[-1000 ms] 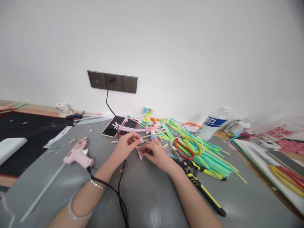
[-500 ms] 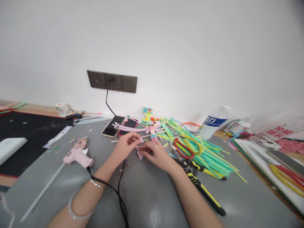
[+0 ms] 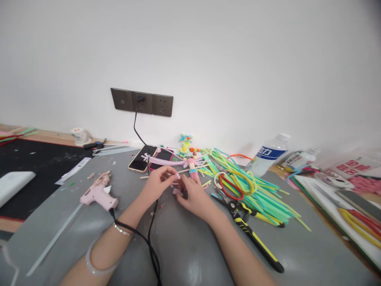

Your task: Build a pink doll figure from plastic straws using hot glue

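My left hand [image 3: 157,183] and my right hand [image 3: 193,196] meet at the middle of the grey mat [image 3: 184,246]. Both pinch a small pink piece [image 3: 177,186] made of short pink strips, held just above the mat between the fingertips. Just behind the hands lies a small pink and blue doll figure [image 3: 192,166] with a long pink strip running left from it. A pink glue gun [image 3: 99,193] rests on the mat to the left of my left forearm, its black cord [image 3: 150,242] crossing under that arm.
A heap of green, yellow and red strips [image 3: 247,184] lies right of the hands. Yellow-black pliers [image 3: 250,232] lie beside my right forearm. Two phones [image 3: 150,158] sit behind the hands below the wall socket [image 3: 142,102]. A water bottle [image 3: 268,153] lies at the back right.
My right hand has turned and slid a little left, its fingers closing over the pink piece. The left hand stays pinched in place.
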The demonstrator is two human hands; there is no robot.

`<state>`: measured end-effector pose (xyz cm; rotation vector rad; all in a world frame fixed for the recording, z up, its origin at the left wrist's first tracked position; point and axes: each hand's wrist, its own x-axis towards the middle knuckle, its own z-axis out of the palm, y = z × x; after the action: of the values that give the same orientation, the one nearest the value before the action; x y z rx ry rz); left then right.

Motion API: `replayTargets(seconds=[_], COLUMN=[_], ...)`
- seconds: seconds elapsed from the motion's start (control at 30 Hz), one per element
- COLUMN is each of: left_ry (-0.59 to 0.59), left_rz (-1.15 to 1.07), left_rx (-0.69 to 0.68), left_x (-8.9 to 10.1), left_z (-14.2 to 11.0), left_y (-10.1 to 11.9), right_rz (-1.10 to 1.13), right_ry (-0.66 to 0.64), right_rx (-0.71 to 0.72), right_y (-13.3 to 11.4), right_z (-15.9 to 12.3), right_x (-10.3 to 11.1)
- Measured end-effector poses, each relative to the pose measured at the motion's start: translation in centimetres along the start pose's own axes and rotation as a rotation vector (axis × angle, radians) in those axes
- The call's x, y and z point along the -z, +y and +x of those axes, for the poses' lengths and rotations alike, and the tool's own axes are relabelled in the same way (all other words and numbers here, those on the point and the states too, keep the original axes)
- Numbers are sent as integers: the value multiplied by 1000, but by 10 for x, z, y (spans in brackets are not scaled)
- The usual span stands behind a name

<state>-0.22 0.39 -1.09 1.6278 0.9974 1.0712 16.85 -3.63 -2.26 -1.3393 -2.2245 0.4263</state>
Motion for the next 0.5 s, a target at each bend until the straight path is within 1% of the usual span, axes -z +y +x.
replayTargets(seconds=[0.17,0.27,0.4,0.5], left_ry=[-1,-5,-20,-24], left_rz=[-6,-4,1,3], left_rx=[-16,-25,-31,-14], left_x=[0,0,-1,-1], left_z=[0,0,0,1], left_y=[-1,0,-3,-5], right_rz=[53,74,148,187], right_ry=[14,76,228,434], right_rx=[-6,-16,-54,-54], right_y=[3,5,8,7], right_z=[-1,1,5,5], right_x=[9,12,14,19])
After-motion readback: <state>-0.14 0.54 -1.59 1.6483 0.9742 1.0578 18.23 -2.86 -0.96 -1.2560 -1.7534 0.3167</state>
